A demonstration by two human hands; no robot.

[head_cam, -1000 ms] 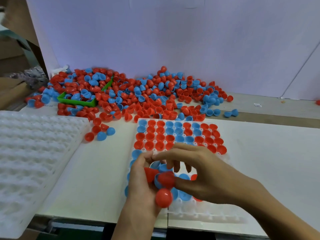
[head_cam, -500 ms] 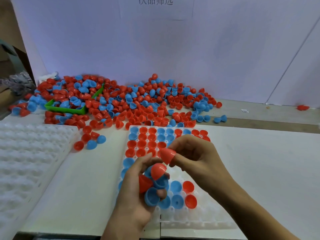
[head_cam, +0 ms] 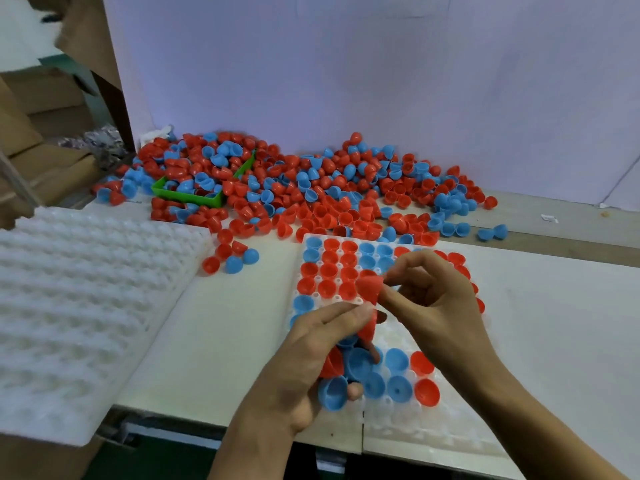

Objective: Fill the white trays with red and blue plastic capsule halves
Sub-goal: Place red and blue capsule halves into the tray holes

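Right hand (head_cam: 433, 303) pinches one red half (head_cam: 370, 287) over the tray (head_cam: 398, 341); left hand (head_cam: 311, 358) clutches a spare bunch (head_cam: 346, 372); next, seat it in an empty pocket, I'd say.

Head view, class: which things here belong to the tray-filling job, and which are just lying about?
Belong to the job:
- part-filled white tray
- red capsule half pinched by the right hand
- handful of halves in the left hand
- loose pile of capsule halves
- stack of empty white trays

Lying about:
- cardboard boxes
- crumpled foil
- paper scrap
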